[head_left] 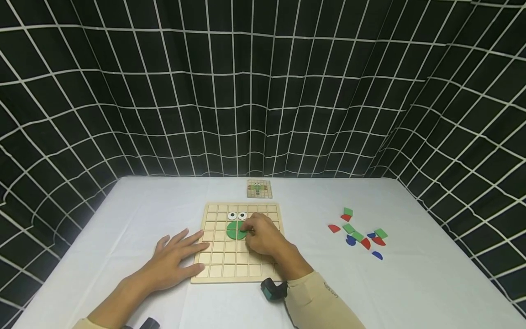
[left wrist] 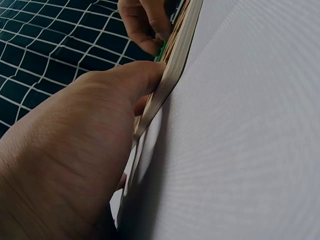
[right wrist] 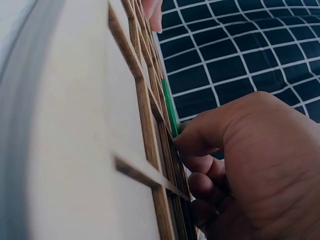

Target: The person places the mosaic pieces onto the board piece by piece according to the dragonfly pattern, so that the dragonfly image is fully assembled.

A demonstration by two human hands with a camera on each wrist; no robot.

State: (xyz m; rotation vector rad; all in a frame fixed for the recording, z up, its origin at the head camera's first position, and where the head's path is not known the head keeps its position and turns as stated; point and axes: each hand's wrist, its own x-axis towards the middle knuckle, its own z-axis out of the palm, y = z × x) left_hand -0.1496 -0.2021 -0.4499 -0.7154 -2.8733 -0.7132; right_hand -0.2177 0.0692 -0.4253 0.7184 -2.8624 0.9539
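Note:
A wooden grid board [head_left: 215, 273] lies on the white table. Two round eye pieces [head_left: 232, 216] sit in its upper cells, above green pieces [head_left: 234, 232] that form a rounded shape. My right hand [head_left: 264, 235] reaches over the board from the right, its fingers curled and its thumb and index tip pinched at the right edge of the green shape. In the right wrist view those fingertips meet a thin green piece [right wrist: 169, 106]; the other fingers are bent beneath. My left hand [head_left: 174, 260] lies spread, fingertips and thumb resting on the board's left edge.
Behind the board is a small picture card [head_left: 259, 188] with a gridded figure. Loose red, green and blue pieces [head_left: 357, 236] are scattered on the table [head_left: 411, 283] to the right. A black curtain [head_left: 246, 91] with a white grid hangs behind and along the sides.

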